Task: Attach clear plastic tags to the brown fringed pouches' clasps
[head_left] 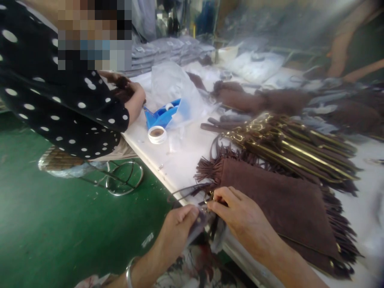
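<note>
A fringed bag (pixel 279 204) lies on the table's (pixel 180 164) near edge, the right hand (pixel 243 220) at its left corner, the left hand (pixel 177 232) just left of that, a strap (pixel 198 229) between them. Behind the bag lies a strap pile (pixel 300 148); a tape roll (pixel 157 134) sits further left.

Found at table (pixel 180 160) edge: left hand (pixel 180 228) pinching grey strap (pixel 196 230); right hand (pixel 240 218) pinching gold ring (pixel 209 197) at corner of brown fringed bag (pixel 279 200). Noted beyond: white tape roll (pixel 157 134), stacked gold-trimmed straps (pixel 300 148), co-worker's dotted sleeve (pixel 90 112).
</note>
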Demonstrator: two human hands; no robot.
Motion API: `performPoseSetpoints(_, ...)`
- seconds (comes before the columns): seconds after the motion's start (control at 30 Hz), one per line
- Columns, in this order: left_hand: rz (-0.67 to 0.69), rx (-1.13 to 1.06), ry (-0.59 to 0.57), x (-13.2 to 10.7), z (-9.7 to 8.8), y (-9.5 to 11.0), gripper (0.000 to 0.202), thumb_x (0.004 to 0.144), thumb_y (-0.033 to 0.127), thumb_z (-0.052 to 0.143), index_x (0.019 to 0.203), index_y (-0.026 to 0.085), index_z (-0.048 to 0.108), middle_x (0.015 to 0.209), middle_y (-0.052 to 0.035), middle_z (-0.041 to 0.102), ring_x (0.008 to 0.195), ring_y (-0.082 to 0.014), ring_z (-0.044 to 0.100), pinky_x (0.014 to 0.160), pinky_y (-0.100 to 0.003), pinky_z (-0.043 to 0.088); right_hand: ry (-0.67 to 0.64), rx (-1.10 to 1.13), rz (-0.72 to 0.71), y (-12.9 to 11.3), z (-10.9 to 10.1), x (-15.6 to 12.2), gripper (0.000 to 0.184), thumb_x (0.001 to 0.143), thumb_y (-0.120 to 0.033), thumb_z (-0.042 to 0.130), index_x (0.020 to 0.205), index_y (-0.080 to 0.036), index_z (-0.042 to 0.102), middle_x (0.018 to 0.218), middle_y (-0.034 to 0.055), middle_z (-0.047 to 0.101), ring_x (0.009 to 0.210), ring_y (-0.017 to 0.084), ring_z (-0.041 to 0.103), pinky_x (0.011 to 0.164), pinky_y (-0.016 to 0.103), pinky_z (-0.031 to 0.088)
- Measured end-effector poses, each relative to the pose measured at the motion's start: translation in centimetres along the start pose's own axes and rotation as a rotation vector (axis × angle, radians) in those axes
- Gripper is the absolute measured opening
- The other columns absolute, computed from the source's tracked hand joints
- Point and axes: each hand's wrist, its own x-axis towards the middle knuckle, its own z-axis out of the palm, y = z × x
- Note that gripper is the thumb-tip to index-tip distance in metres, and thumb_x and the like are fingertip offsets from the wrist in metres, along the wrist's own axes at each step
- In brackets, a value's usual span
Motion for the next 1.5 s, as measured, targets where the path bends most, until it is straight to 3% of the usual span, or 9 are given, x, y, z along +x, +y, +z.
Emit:
performPoseSetpoints(0.13, 0.038, -0.025, 0.011, 0.9, 1.0, 1.4, 0.041, 0.090, 0.050, 0.055, 0.070, 0.014, 0.057, 0.063, 0.0008, 0.042, 0.059, -0.0115, 0.036, 0.053, -0.023, 0.027, 0.004, 0.012, 0.007, -0.1, -0.2, 0.0, 0.020, 0.081, -0.012, 0.073, 0.097, -0.022, 0.068, 0.096, 0.0028, 0.058, 0.085, 0.020, 0.055, 0.073, 0.032, 0.046)
performPoseSetpoints(0.27, 0.045, -0.069, -0.043, 2.1, 2.1, 2.4, 0.042, 0.090, 0.050, 0.053, 0.071, 0.014, 0.061, 0.064, -0.0017, 0.052, 0.061, -0.0139, 0.046, 0.056, -0.024, 0.033, 0.036, 0.073, 0.012, 0.3, 0.4, -0.6, 0.024, 0.082, -0.002, 0.067, 0.101, -0.017, 0.065, 0.102, 0.0049, 0.058, 0.094, 0.021, 0.056, 0.082, 0.034, 0.047)
performPoseSetpoints(0.47, 0.051, 0.047, -0.027, 3.4, 2.4, 2.1, 0.041, 0.091, 0.048, 0.050, 0.070, 0.015, 0.062, 0.065, -0.0045, 0.062, 0.060, -0.0171, 0.055, 0.058, -0.026, 0.038, 0.055, 0.437, 0.143, 1.1, 0.5, -1.4, 0.033, 0.092, 0.000, 0.046, 0.116, -0.021, 0.054, 0.109, 0.0031, 0.059, 0.099, 0.017, 0.057, 0.088, 0.032, 0.046)
performPoseSetpoints(0.7, 0.145, 0.164, 0.040, 3.8, 3.0, 1.6, 0.026, 0.092, 0.037, 0.052, 0.074, 0.018, 0.057, 0.064, 0.0013, 0.056, 0.060, -0.0151, 0.054, 0.056, -0.024, 0.038, 0.059, 0.454, 0.256, 0.4, 0.5, -0.7, 0.020, 0.088, -0.003, 0.057, 0.097, -0.020, 0.056, 0.100, 0.0018, 0.055, 0.093, 0.020, 0.054, 0.084, 0.034, 0.044)
performPoseSetpoints(0.9, 0.103, -0.043, -0.016, 3.3, 3.5, 2.0, 0.029, 0.094, 0.043, 0.046, 0.088, 0.016, 0.056, 0.074, -0.0038, 0.062, 0.063, -0.0191, 0.060, 0.061, -0.030, 0.049, 0.050, 0.414, 0.287, 0.2, 0.8, -0.5, 0.023, 0.090, 0.001, 0.049, 0.082, -0.020, 0.051, 0.094, 0.0011, 0.054, 0.087, 0.018, 0.054, 0.076, 0.031, 0.043)
performPoseSetpoints(1.1, 0.052, -0.171, -0.111, 2.8, 2.6, 2.2, 0.030, 0.091, 0.045, 0.054, 0.096, 0.015, 0.057, 0.077, -0.0045, 0.062, 0.069, -0.0201, 0.063, 0.064, -0.030, 0.048, 0.022, 0.260, 0.251, 0.0, 0.8, -0.2, 0.022, 0.093, 0.000, 0.043, 0.087, -0.020, 0.051, 0.092, 0.0035, 0.056, 0.084, 0.020, 0.056, 0.074, 0.033, 0.043)
performPoseSetpoints(1.2, 0.037, -0.201, -0.209, 2.4, 1.5, 1.9, 0.039, 0.085, 0.045, 0.064, 0.106, 0.014, 0.055, 0.083, -0.0083, 0.068, 0.069, -0.0204, 0.065, 0.067, -0.031, 0.048, 0.043, 0.229, 0.206, 0.1, 0.8, -0.3, 0.022, 0.093, -0.001, 0.043, 0.088, -0.020, 0.052, 0.092, 0.0037, 0.057, 0.084, 0.020, 0.057, 0.073, 0.032, 0.044)
performPoseSetpoints(1.3, -0.053, -0.174, -0.219, 1.6, 0.3, 1.1, 0.050, 0.079, 0.047, 0.071, 0.110, 0.014, 0.051, 0.076, -0.0081, 0.070, 0.063, -0.0204, 0.065, 0.060, -0.028, 0.046, 0.067, 0.221, 0.208, 0.4, 0.9, -0.3, 0.017, 0.095, -0.005, 0.045, 0.090, -0.020, 0.051, 0.092, 0.0027, 0.058, 0.081, 0.018, 0.058, 0.072, 0.032, 0.044)
performPoseSetpoints(1.5, -0.272, -0.213, -0.346, -0.4, -0.5, -0.6, 0.040, 0.078, 0.050, 0.069, 0.087, 0.012, 0.060, 0.075, -0.0124, 0.071, 0.054, -0.0164, 0.062, 0.052, -0.023, 0.044, 0.032, 0.170, 0.201, 0.4, 1.0, 0.0, 0.017, 0.096, -0.007, 0.043, 0.091, -0.021, 0.051, 0.093, 0.0029, 0.058, 0.086, 0.021, 0.058, 0.074, 0.036, 0.042)
